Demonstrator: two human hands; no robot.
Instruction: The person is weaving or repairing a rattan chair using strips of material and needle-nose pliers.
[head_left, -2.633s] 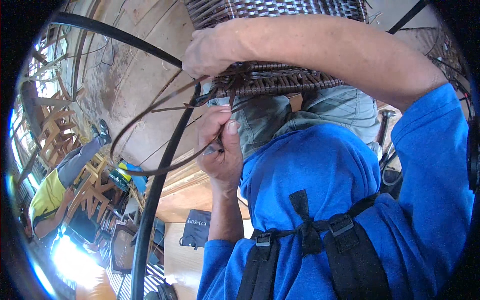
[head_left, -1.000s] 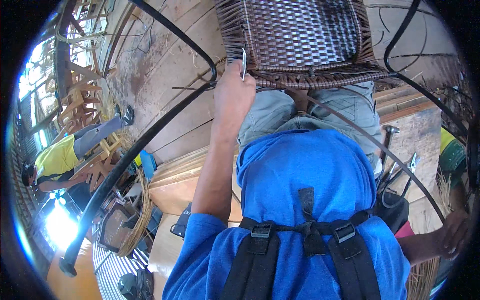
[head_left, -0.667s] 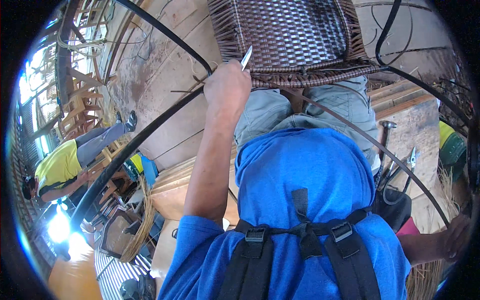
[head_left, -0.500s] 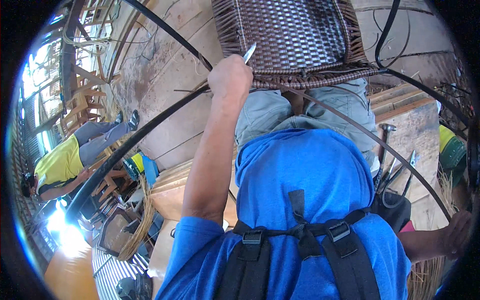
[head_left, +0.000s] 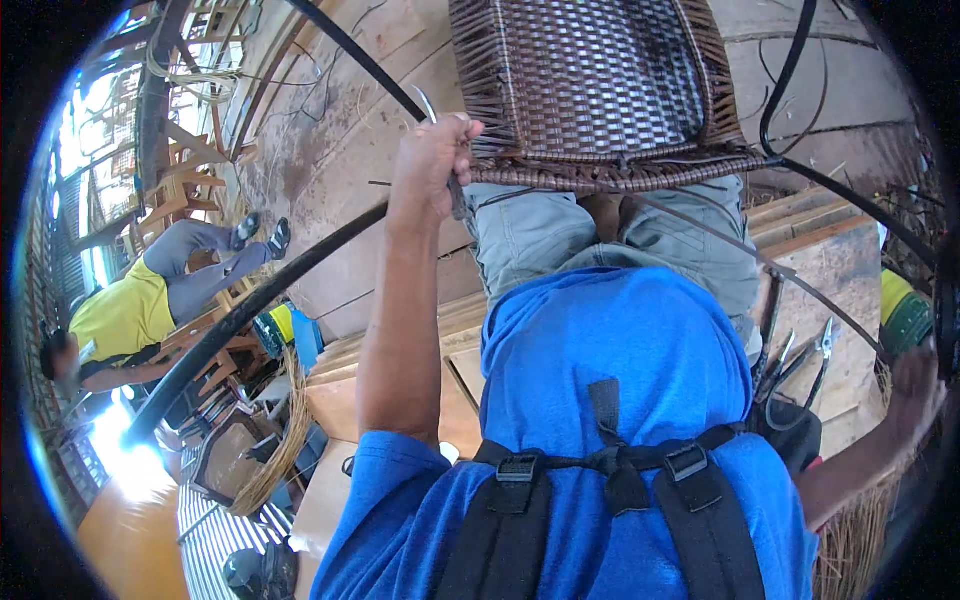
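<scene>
A brown woven seat panel [head_left: 615, 90], with a wrapped lower edge, lies in a black curved frame [head_left: 270, 295] across my knees. My left hand [head_left: 430, 165] is closed round a pointed metal blade [head_left: 424, 102], which looks like a knife; its dark end shows below my fist. That hand is beside the panel's left corner. A long brown weaving strand [head_left: 745, 245] runs from the wrapped edge to the far right. At its end is my right hand [head_left: 915, 395], which seems closed on it, though the fingers are partly blurred.
Right of my lap, pliers [head_left: 822, 350] and other hand tools lie on a wooden board [head_left: 850, 270]. A person in a yellow shirt [head_left: 125, 315] is at the left, near wooden frames. A bundle of dry strands [head_left: 280, 440] hangs below them.
My left hand has moved slightly left and down from the panel's corner, and the blade has turned. My right hand has risen along the right side with the strand's end. The view has shifted slightly.
</scene>
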